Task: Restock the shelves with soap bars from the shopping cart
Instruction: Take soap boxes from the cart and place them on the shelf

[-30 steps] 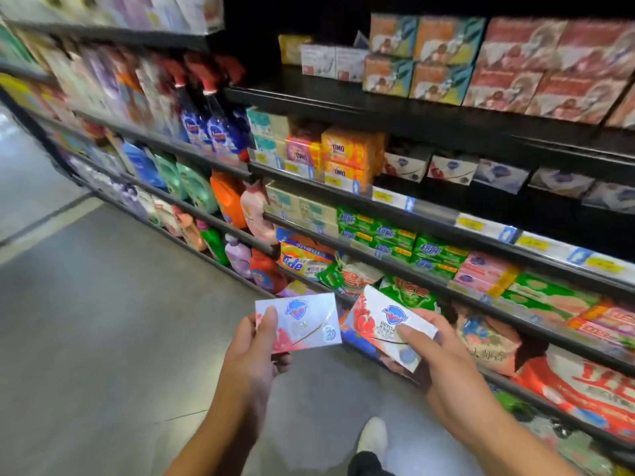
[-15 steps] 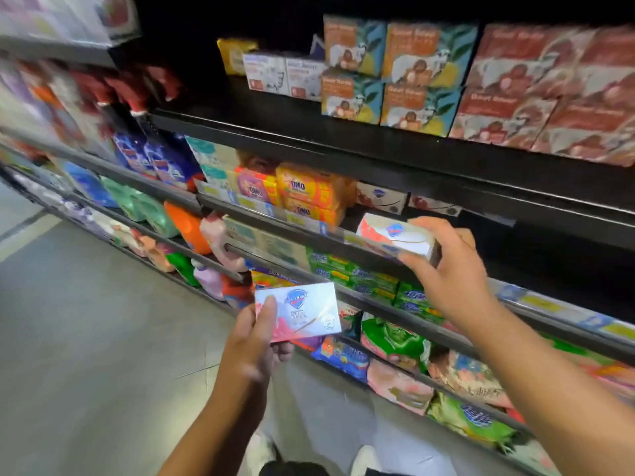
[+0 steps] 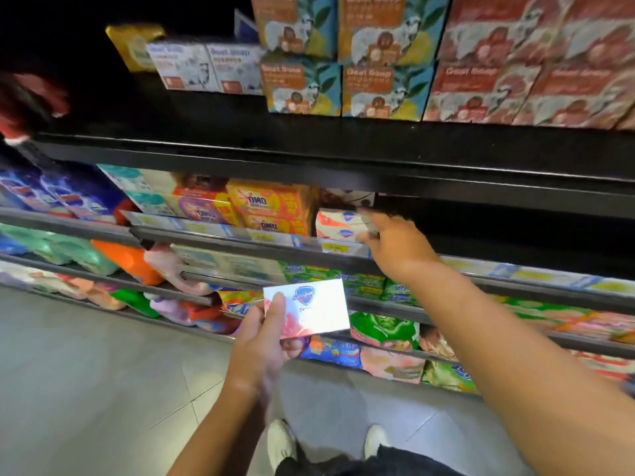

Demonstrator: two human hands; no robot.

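The left hand [image 3: 261, 341] pinches a white rectangular cardboard soap box with a blue shield logo [image 3: 309, 312]. Its thumb lies flat on the front and its fingers curl behind, holding the box in front of the lower shelves. At 1 o'clock from it, the right hand [image 3: 395, 245] reaches onto a black shelf with a price-label rail [image 3: 220, 231]. Its fingertips [image 3: 369, 216] meet the 3 o'clock end of 2 stacked white-and-pink soap boxes [image 3: 335, 225]. Blur hides whether they grip or merely touch. Orange detergent packs [image 3: 268, 204] sit just beside the stack at 9 o'clock.
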